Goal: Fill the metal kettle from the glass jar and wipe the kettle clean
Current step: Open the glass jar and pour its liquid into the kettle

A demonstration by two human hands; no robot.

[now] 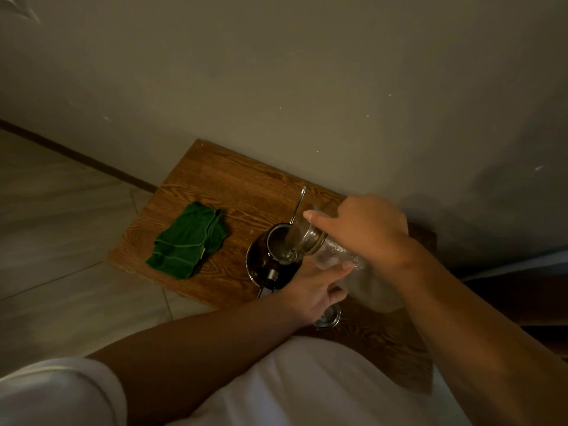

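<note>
Glass jar [330, 252] between right-hand fingers [319, 221], tilted over kettle [270, 256].

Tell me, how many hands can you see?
2. The right hand tips the glass jar over the kettle. The left hand is under the jar, beside the kettle, near the table's front edge.

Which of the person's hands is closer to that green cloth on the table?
The left. The left hand is beside the kettle, which stands between it and the green cloth. The right hand holds the tilted jar farther right, beyond the kettle.
</note>
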